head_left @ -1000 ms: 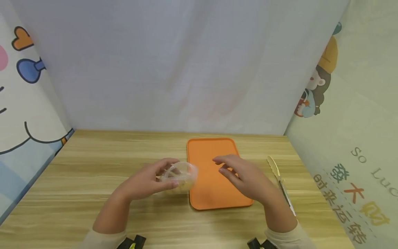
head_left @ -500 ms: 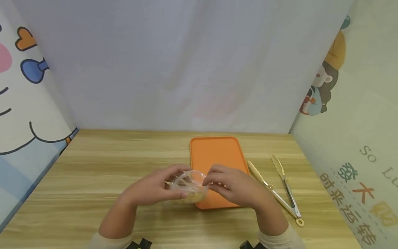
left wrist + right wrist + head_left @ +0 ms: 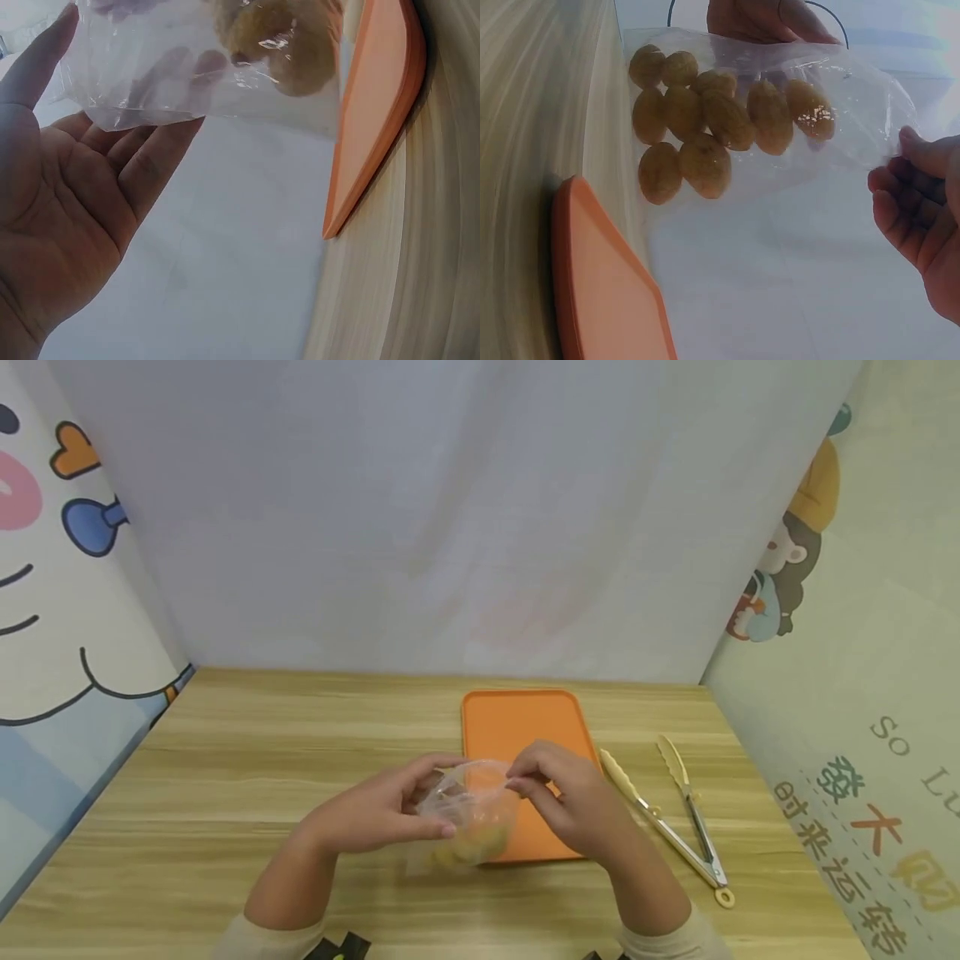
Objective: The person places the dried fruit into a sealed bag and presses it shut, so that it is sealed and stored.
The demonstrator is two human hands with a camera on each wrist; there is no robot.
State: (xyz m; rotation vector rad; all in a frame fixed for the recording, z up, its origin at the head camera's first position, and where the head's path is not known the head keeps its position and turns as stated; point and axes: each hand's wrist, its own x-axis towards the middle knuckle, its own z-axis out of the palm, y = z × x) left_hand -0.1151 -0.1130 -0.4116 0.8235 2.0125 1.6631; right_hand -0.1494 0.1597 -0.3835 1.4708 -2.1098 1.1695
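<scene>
A clear plastic bag (image 3: 480, 814) hangs between my hands above the near left part of the orange tray (image 3: 521, 714). Several brown, oval, wrinkled fruits (image 3: 727, 120) like dried dates lie in its lower part. My left hand (image 3: 378, 806) holds the bag's left side, thumb on the near face and fingers behind. In the left wrist view those fingers show through the film of the bag (image 3: 150, 90). At the right end of the bag's mouth, my right hand (image 3: 566, 797) pinches the rim between thumb and fingertips. The mouth is spread into a rounded opening.
Tongs (image 3: 703, 835) with cream tips and metal arms lie spread on the wooden table (image 3: 300, 718), right of the tray. A pale curtain (image 3: 420, 527) closes off the back, and printed cloths flank both sides.
My right hand has come left from over the tray and taken the bag's rim. The bag has been pulled wider and hangs lower, showing more of the fruits. The tongs show more fully.
</scene>
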